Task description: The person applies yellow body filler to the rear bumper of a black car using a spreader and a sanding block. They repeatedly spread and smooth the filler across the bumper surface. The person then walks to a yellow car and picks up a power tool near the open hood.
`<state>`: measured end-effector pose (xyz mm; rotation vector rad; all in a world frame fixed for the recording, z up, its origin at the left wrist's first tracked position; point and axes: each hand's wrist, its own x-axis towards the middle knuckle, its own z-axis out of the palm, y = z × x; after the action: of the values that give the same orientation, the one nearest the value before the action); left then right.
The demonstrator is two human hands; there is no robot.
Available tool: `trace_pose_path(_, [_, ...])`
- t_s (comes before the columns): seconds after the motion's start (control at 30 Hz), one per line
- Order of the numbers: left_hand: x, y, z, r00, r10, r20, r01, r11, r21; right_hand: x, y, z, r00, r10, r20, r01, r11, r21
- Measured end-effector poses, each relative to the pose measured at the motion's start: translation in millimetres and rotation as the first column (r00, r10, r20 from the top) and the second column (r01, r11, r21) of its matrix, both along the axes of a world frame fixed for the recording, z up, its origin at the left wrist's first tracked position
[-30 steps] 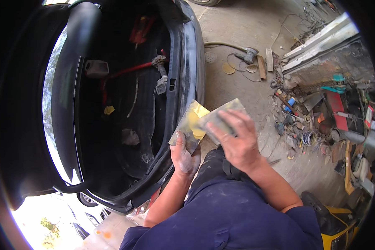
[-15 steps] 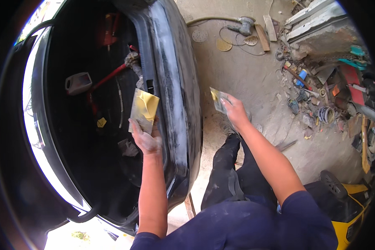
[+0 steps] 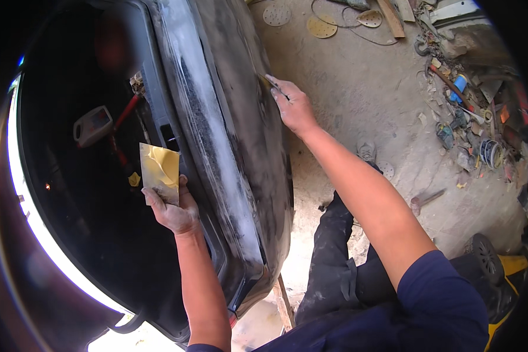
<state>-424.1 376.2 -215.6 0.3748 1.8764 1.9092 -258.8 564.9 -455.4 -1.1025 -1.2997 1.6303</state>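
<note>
My left hand [image 3: 176, 210] grips a flat grey plate [image 3: 151, 177] smeared with yellow paste [image 3: 164, 162], held upright over the open trunk [image 3: 88, 211] of a dark car. My right hand [image 3: 293, 105] is closed on a thin spreader [image 3: 271, 82], seen nearly edge-on, at the car's outer rear panel [image 3: 249, 152], which is mottled black and grey. Whether the blade touches the surface, I cannot tell for sure. Between my hands runs a long, pale sanded band [image 3: 217, 152] beside the trunk opening's rim.
In the trunk lie a pale jug [image 3: 92, 126] and red metal tools [image 3: 127, 110]. Sanding discs [image 3: 321, 25], a wooden strip [image 3: 391, 16] and a hammer [image 3: 426, 198] lie on the concrete floor. A pile of scrap [image 3: 469, 123] lines the right; a yellow-black machine [image 3: 510, 265] sits lower right.
My hands have separated from over the paste plate. The right hand has moved up and left to the rear panel with the spreader; the left has moved left with the plate.
</note>
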Motion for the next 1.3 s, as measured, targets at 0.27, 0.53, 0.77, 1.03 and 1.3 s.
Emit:
trace_pose_path(0.27, [2, 3, 1, 0.999, -0.024, -0.04, 0.021, 0.997, -0.068, -7, -14, 16, 0.995, 0.013, 0.104, -0.022, 0.996, 0.088])
trace_pose_path(0.53, [1, 6, 0, 0.999, -0.029, -0.042, 0.026, 0.997, -0.074, 20, -68, 43, 0.992, 0.035, 0.119, -0.041, 0.998, 0.055])
trace_pose_path(0.77, [0, 5, 2, 0.999, -0.048, -0.024, 0.045, 0.994, -0.095, 59, -114, 62, 0.984, 0.138, 0.112, -0.14, 0.99, 0.006])
trace_pose_path(1.03, [-2, 3, 0, 0.999, -0.029, -0.033, 0.024, 0.992, -0.124, 28, -16, 25, 0.984, 0.027, 0.178, -0.043, 0.995, 0.09])
trace_pose_path(1.3, [3, 6, 0, 0.997, 0.002, -0.078, -0.014, 0.989, -0.148, -9, -16, 41, 0.979, 0.06, 0.197, -0.07, 0.996, 0.046])
